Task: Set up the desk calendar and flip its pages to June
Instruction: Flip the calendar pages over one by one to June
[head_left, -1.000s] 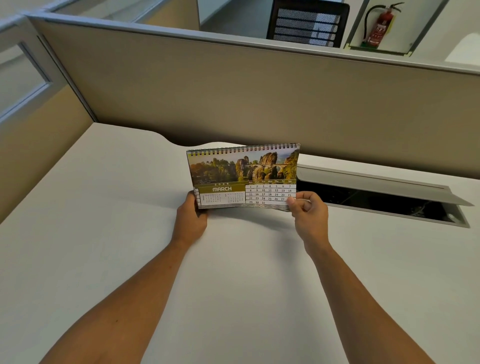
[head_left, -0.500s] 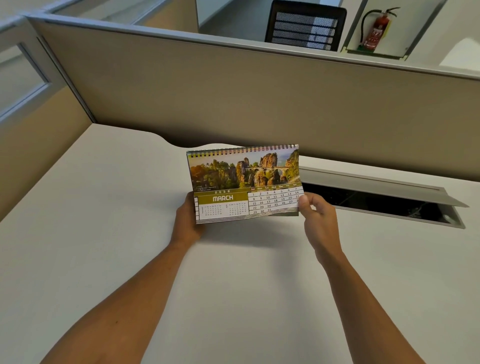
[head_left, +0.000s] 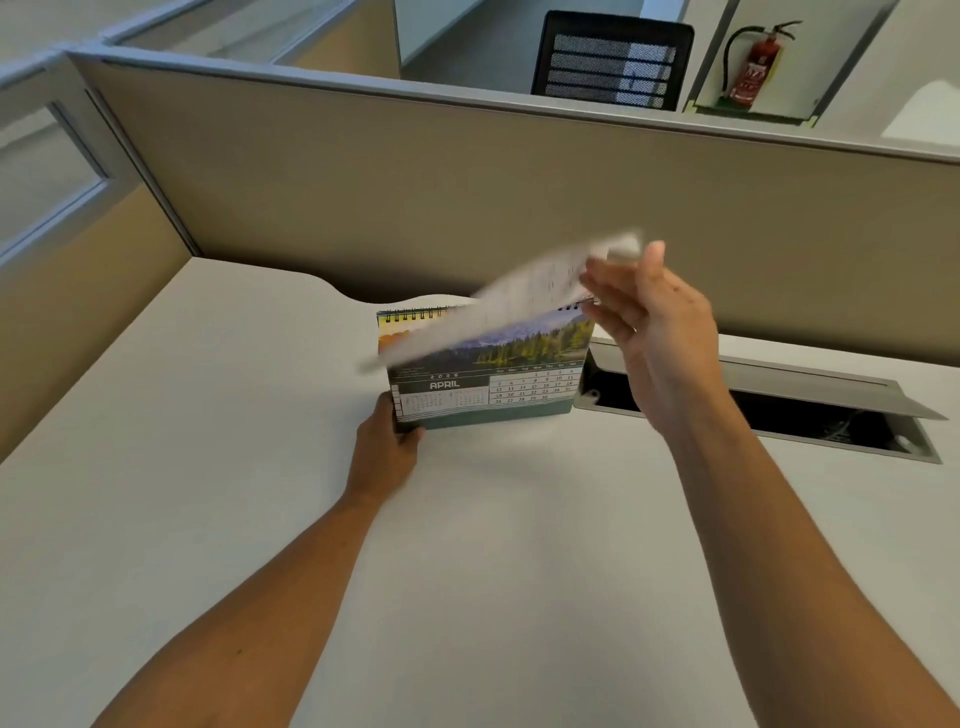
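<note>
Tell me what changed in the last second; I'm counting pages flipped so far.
The right hand left the calendar's lower right corner and swept up, lifting the March page over the spiral top; it is blurred in mid-flip. April now shows underneath. The calendar's bottom edge now looks set down on the desk. The left hand still grips the lower left corner, and the calendar sits in much the same spot.

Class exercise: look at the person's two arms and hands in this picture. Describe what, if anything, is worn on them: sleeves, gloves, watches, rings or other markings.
Both forearms are bare up to the frame's edge: no sleeve shows. The left hand and the right hand wear no gloves. No watch or bracelet sits on either wrist, and no ring can be made out on the fingers that show. A small dark spot marks the left forearm.
</note>
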